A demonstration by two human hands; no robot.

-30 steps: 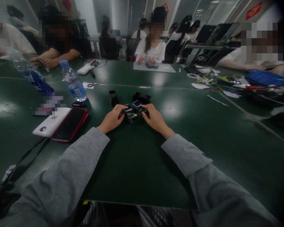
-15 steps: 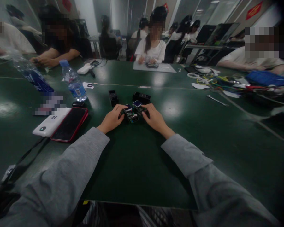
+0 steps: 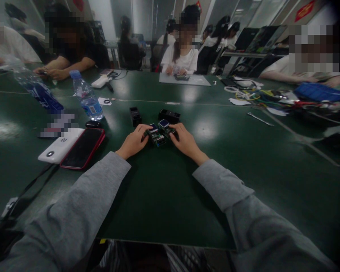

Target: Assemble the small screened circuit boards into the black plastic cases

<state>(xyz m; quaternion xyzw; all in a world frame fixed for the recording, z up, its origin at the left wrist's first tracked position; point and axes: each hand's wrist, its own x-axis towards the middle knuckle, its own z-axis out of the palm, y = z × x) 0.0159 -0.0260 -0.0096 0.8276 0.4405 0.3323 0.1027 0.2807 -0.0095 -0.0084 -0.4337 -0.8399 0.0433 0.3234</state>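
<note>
Between my hands two small green circuit boards with little screens lie close together at the middle of the table. My left hand (image 3: 133, 141) grips the left circuit board (image 3: 158, 139) by its left edge, thumb and fingers on either side. On the other side, my right hand (image 3: 188, 143) has its fingers closed on the right circuit board (image 3: 164, 124), whose lower part is partly covered by the fingers. Just beyond them are two black plastic housings: one upright housing (image 3: 135, 116) behind my left hand and one lying housing (image 3: 169, 115) behind the right board.
To the left are a red-cased phone (image 3: 83, 148), a white power bank (image 3: 59, 145) with a cable, and two bottles, one a clear water bottle (image 3: 87, 100). A wrench (image 3: 260, 119) and a heap of cables (image 3: 252, 93) lie at right. Co-workers sit across the table.
Both hands stay on the boards with almost no movement. The view has shifted very slightly.
</note>
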